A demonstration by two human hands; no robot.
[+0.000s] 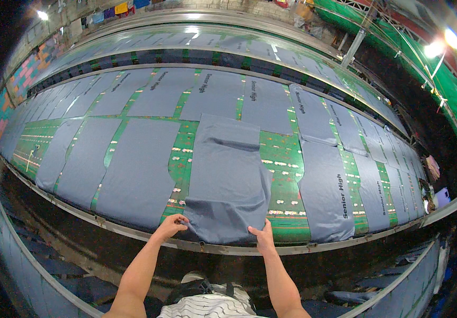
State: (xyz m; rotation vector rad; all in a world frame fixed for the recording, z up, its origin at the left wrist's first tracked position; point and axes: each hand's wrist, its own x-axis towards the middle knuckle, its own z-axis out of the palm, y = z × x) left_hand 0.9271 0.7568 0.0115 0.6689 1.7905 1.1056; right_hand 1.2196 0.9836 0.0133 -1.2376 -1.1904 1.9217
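A blue-grey cut fabric panel [227, 164] lies in front of me on the long green table [284, 185], its near part rumpled into folds. My left hand [172, 226] pinches the panel's near left corner. At the near right corner, my right hand [262, 233] grips the fabric edge between thumb and fingers. The panel's far end overlaps the row of panels behind it. To its left, another plain panel [135, 164] lies flat. On the right, beyond a strip of bare green, rests a panel with dark lettering [326, 185].
Several more panels cover the table in two rows. A metal rail [133, 227] runs along its near edge. Behind stands a second long table [212, 40] with similar panels. Lower racks [27, 249] hold blue-grey fabric near my sides. Bright lamps [443, 45] hang at the upper right.
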